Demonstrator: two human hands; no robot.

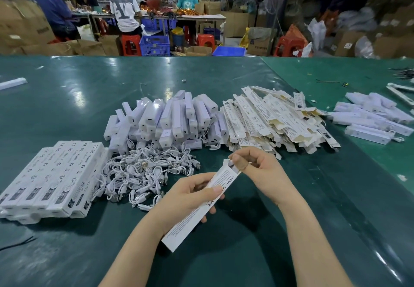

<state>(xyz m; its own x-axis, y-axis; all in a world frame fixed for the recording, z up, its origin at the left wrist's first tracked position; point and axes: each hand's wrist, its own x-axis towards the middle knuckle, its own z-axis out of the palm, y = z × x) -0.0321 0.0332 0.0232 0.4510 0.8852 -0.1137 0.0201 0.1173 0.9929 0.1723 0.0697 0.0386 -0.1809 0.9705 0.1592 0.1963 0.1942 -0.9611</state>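
Note:
A long white printed carton [197, 214] slants above the green table [67, 107] in front of me. My left hand [188, 197] grips it round the middle, thumb on top. My right hand [257, 165] pinches the flap at the carton's far end. Behind lie a heap of white lamp bars [170, 118], a tangle of white USB cables [143, 174] and a pile of flat unfolded cartons [275, 118].
Packed white boxes [53, 174] lie in a row at the left. More white lamp bars [371, 116] sit at the right. Beyond the table's far edge, several people work at another table among cardboard boxes, blue crates and red stools.

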